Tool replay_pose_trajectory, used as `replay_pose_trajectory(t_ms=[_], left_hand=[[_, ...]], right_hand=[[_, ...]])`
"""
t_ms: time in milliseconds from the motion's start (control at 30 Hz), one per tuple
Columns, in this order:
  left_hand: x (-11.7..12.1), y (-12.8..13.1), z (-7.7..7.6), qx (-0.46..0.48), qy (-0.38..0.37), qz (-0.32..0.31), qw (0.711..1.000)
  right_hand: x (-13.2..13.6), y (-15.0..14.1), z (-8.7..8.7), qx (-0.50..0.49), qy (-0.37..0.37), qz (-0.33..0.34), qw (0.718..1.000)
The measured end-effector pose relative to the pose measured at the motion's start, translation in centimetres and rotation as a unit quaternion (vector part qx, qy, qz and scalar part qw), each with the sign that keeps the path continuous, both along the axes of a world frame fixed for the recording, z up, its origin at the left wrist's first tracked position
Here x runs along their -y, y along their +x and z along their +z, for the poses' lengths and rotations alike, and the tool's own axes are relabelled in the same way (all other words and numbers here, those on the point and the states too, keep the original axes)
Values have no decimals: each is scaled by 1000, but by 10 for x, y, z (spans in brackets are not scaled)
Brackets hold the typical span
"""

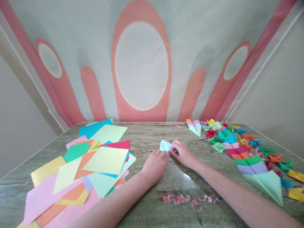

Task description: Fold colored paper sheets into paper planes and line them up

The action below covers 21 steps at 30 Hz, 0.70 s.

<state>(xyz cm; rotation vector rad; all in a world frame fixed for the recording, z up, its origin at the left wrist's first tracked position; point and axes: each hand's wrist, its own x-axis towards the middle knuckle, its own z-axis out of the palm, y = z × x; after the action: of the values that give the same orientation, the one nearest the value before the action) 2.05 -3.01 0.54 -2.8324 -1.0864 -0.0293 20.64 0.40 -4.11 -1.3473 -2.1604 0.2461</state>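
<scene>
A small folded piece of pale blue paper (164, 145) lies at the middle of the table, its upper left part showing and the rest hidden under my fingers. My left hand (155, 166) rests at its lower edge, fingers bent together and pressed onto the paper. From the right, my right hand (183, 154) grips the paper's right side with thumb and fingers closed. Both hands almost meet at the fingertips. The fold itself is too small to make out.
Loose coloured paper sheets (105, 160) lie heaped on the left. On the right are folded paper planes (266, 183) in an overlapping row, with several small folded paper pieces (275, 157) beside them. A patterned cloth (142, 63) hangs behind the wood-look table (142, 209).
</scene>
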Motion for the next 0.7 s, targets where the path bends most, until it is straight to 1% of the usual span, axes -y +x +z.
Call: replay_pose_trajectory(t_ms=[233, 467, 567, 700], left_hand=[[1, 3, -2, -4, 15, 7, 1000], [4, 0, -1, 7, -19, 14, 1000], [5, 0, 0, 6, -22, 16, 1000], [4, 1, 0, 0, -19, 13, 1000]], right_hand=[[-2, 1, -2, -18, -5, -3, 1000], [-4, 3, -3, -27, -20, 6, 999], [-5, 2, 0, -32, -33, 7, 999], [-3, 0, 2, -34, -31, -4, 999]])
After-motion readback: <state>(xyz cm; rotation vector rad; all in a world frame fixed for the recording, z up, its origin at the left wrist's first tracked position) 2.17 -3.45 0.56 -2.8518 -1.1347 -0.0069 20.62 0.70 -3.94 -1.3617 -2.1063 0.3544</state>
